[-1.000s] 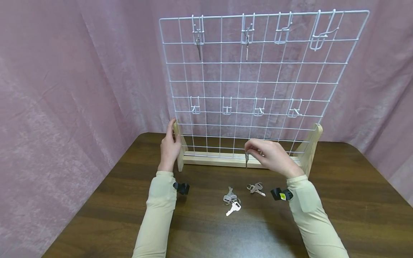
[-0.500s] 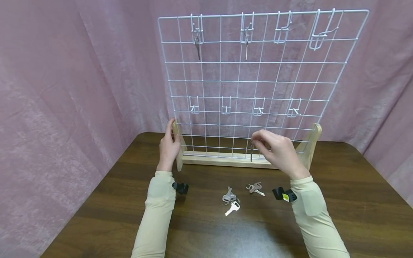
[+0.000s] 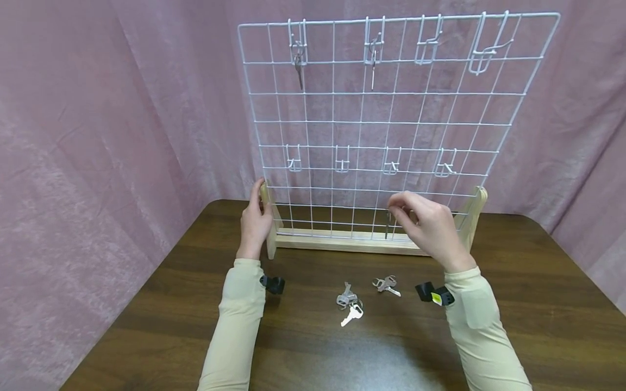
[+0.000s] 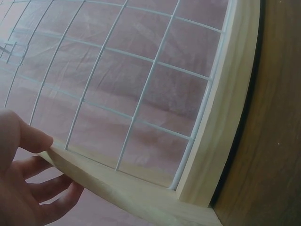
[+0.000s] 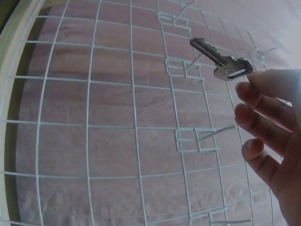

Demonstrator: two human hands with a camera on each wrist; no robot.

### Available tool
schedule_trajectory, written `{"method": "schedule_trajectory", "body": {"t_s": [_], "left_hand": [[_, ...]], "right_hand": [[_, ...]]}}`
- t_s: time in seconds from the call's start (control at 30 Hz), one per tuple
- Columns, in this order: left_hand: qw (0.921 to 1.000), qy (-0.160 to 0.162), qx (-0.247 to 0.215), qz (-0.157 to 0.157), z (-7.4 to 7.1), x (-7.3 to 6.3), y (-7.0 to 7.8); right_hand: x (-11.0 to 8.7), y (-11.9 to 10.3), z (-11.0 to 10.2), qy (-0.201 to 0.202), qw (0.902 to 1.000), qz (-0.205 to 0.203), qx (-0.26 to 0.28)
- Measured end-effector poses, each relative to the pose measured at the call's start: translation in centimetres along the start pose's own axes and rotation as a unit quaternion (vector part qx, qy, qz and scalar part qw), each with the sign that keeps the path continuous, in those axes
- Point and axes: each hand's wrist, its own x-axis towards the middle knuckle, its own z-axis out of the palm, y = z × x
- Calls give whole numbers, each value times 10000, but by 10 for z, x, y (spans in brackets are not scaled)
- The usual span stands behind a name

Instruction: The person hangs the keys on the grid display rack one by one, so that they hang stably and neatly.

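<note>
My right hand (image 3: 430, 225) pinches a silver key (image 5: 223, 63) at its bow end, where part of a thin ring shows. In the head view the key hangs in front of the lower part of the white wire grid (image 3: 359, 124). My left hand (image 3: 255, 224) grips the left upright of the wooden stand (image 4: 101, 181), thumb on one face and fingers on the other. Two keys hang on the upper row, one on the left hook (image 3: 298, 70) and one on the second hook (image 3: 374, 70). Small hooks (image 5: 197, 140) line the lower row with nothing on them.
On the brown table (image 3: 303, 347) lie a bunch of keys (image 3: 348, 298) and another small pair of keys (image 3: 386, 284) to its right. The stand's wooden crossbar (image 3: 342, 243) runs behind them. A pink curtain (image 3: 122, 136) hangs behind the grid.
My right hand has risen and moved a little right with the key, from near the crossbar to higher before the grid. My left hand has stayed on the upright.
</note>
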Motion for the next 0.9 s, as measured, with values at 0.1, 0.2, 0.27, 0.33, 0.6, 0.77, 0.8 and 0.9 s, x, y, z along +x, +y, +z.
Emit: {"method": "schedule_trajectory", "body": {"t_s": [0.1, 0.2, 0.27, 0.33, 0.6, 0.77, 0.8, 0.9], "left_hand": [[9999, 64, -35, 71, -1, 1, 0], [9999, 10, -88, 116, -1, 2, 0], [9999, -76, -118, 85, -1, 1, 0], [9998, -122, -119, 43, 0, 0, 0], [9998, -135, -112, 23, -3, -1, 2], [9998, -164, -142, 19, -4, -1, 2], [9997, -178, -152, 15, -4, -1, 2], [9997, -178, -144, 45, -4, -1, 1]], "right_hand": [[4, 2, -3, 24, 10000, -29, 13], [7, 6, -8, 60, 10000, 7, -34], [8, 9, -14, 98, 9999, 27, -76], [12, 12, -20, 149, 9998, 25, -107], [46, 22, -49, 518, 9981, 40, -333], [72, 20, -68, 723, 9962, 137, -467], [78, 19, -72, 761, 9959, 141, -473], [93, 16, -83, 861, 9951, 140, -469]]}}
